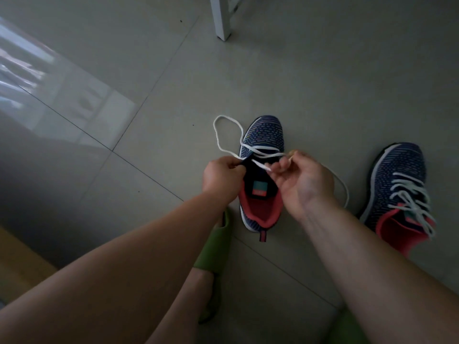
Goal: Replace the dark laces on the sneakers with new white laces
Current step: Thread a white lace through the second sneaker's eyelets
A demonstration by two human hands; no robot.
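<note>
A navy knit sneaker (267, 135) with a coral lining stands on the floor, toe pointing away from me. A white lace (218, 137) crosses its lowest eyelets and loops out to the left on the tiles. My left hand (221, 178) pinches the left edge of the sneaker's upper beside the tongue. My right hand (301, 181) pinches one end of the white lace over the tongue, and the lace's other part trails round behind that hand. To the right lies a second sneaker (400, 192), fully laced in white.
Green slippers (214, 247) on my feet sit just below the sneaker. A white furniture leg (222, 18) stands at the top. A wooden edge (22, 264) shows at the lower left. Grey tiles cover the floor.
</note>
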